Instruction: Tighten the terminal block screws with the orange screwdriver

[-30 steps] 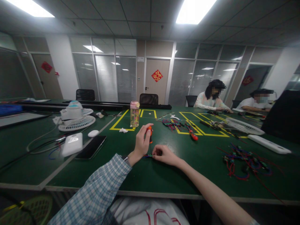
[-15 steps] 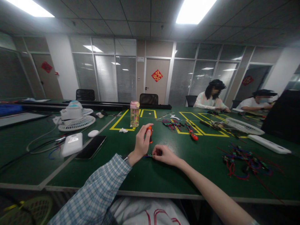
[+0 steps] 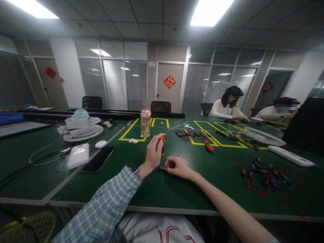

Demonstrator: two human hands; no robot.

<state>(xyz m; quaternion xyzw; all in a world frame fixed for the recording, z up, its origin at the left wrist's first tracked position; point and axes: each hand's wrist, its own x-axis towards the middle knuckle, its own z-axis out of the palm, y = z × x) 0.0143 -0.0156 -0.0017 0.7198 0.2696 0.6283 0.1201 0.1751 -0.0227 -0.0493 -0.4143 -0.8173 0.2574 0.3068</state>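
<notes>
Head view: left grip (image 3: 155,152) clasps screwdriver (image 3: 162,149); right grip (image 3: 174,167) pinches connector (image 3: 161,168), inside table edge (image 3: 146,207).

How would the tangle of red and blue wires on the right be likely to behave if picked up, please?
The tangle would probably sag, since its thin strands curve loosely. It may lift as one snarl, because its strands cross. Its long ends, trailing over the table, might drag.

The counter (image 3: 121,189) is smooth, faintly glossy green. On its left lie a glossy black phone (image 3: 98,159) and a shiny white plastic case (image 3: 78,156). The bottle (image 3: 145,124) is clear plastic; the screwdriver handle (image 3: 162,150), orange and black, looks plastic. The checked sleeve (image 3: 108,199) is soft matt cloth.
</notes>
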